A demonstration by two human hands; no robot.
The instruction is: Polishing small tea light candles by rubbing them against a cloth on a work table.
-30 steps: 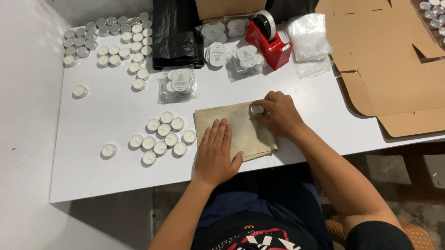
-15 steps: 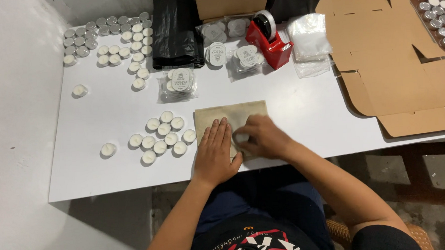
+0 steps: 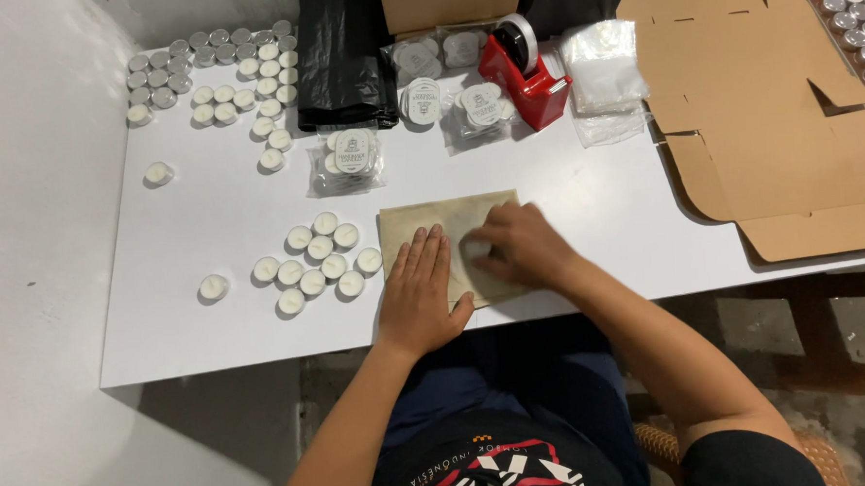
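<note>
A tan flat pouch point(image 3: 433, 217) lies on the white table point(image 3: 198, 219) near its front edge. My left hand point(image 3: 420, 294) rests flat on the pouch's left half, palm down, holding nothing. My right hand point(image 3: 522, 251) sits on the pouch's right half, fingers curled over a small white round piece point(image 3: 474, 249) pressed against the fabric. A cluster of several white tealight candles point(image 3: 319, 260) stands just left of the pouch, a short gap from my left hand.
One lone tealight point(image 3: 213, 287) sits further left. Behind are a clear packet of tealights point(image 3: 349, 161), black bags point(image 3: 342, 53), a red tape dispenser point(image 3: 527, 72), clear bags point(image 3: 600, 70), many tealights point(image 3: 211, 73) at the back left, and flat cardboard point(image 3: 767, 121) at right.
My right hand has slid with the white round piece from the pouch's far right corner toward its middle, close to my left hand. My left hand stayed flat on the pouch.
</note>
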